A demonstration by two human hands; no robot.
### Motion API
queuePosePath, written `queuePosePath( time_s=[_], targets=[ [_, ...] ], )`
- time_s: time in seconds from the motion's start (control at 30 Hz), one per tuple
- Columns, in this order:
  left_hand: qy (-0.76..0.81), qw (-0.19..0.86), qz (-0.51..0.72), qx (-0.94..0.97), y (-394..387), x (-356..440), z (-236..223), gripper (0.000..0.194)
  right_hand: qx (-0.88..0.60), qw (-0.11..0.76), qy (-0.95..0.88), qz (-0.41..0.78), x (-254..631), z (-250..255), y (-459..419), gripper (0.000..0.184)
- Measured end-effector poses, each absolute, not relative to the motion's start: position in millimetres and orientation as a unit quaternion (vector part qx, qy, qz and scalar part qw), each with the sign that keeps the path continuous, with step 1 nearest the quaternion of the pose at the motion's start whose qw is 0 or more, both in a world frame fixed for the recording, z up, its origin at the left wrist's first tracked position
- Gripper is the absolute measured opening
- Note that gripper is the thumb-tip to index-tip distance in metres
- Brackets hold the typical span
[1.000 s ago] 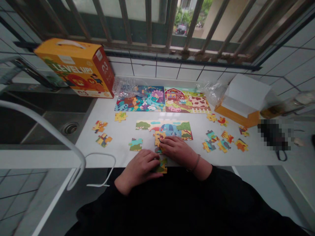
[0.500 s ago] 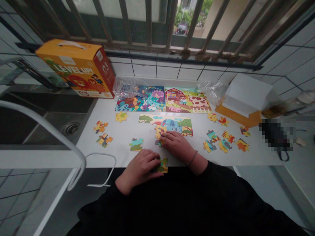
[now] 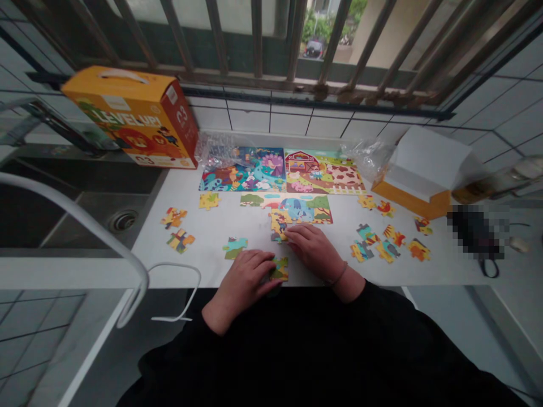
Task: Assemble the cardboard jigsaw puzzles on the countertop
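Note:
My left hand (image 3: 250, 277) is closed on a green and yellow puzzle piece (image 3: 280, 269), held between thumb and fingers near the counter's front edge. My right hand (image 3: 314, 249) has its fingertips on the edge of another puzzle piece (image 3: 279, 221), which shows a small figure on yellow. That piece sits against the lower edge of a partly joined puzzle (image 3: 301, 209) with a blue elephant and trees. Left of my hands lies a loose teal and green puzzle piece (image 3: 235, 247). Behind stand two joined puzzles side by side, a blue forest scene (image 3: 258, 172) and a farm scene (image 3: 324, 172).
Several loose pieces (image 3: 388, 250) lie to the right, and others (image 3: 180, 240) to the left. An orange box (image 3: 131, 118) stands at the back left beside a sink (image 3: 97, 220). An open box (image 3: 418, 169), plastic wrap (image 3: 367, 155) and a white tube (image 3: 85, 215) are around.
The partly joined puzzle has shifted up, away from me. My right hand has moved slightly right, uncovering more of the figure piece. My left hand has risen a little with its piece.

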State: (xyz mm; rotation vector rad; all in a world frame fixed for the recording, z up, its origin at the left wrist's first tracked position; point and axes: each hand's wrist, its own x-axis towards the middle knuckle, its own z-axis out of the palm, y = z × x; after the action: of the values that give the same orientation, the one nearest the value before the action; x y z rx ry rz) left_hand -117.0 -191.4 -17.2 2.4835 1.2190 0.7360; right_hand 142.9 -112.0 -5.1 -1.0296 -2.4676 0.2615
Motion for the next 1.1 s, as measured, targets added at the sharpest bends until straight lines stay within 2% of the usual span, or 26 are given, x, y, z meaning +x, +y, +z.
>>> queuePosePath(
  time_s=[0.1,0.27,0.43,0.77,1.1],
  targets=[
    [0.446,0.155,0.26,0.842,-189.9,-114.9,-18.0,0.031,-0.368,0.217,-0.895,0.125,148.9,-0.1,-131.4,0.022],
    [0.473,0.186,0.274,0.817,-181.8,-111.7,-21.3,0.033,-0.358,0.184,-0.901,0.161,150.7,-2.0,-150.4,0.049],
    [0.474,0.203,0.283,0.809,-171.9,-108.1,-23.4,0.037,-0.37,0.195,-0.894,0.162,149.0,-8.4,-144.0,0.038],
    [0.488,0.143,0.294,0.809,-170.3,-102.3,-29.0,0.031,-0.364,0.201,-0.902,0.121,151.7,-14.1,-136.1,0.028],
    [0.486,0.141,0.274,0.818,-171.5,-101.8,-27.2,0.027,-0.361,0.179,-0.91,0.092,153.2,-17.9,-137.2,0.031]
  ],
)
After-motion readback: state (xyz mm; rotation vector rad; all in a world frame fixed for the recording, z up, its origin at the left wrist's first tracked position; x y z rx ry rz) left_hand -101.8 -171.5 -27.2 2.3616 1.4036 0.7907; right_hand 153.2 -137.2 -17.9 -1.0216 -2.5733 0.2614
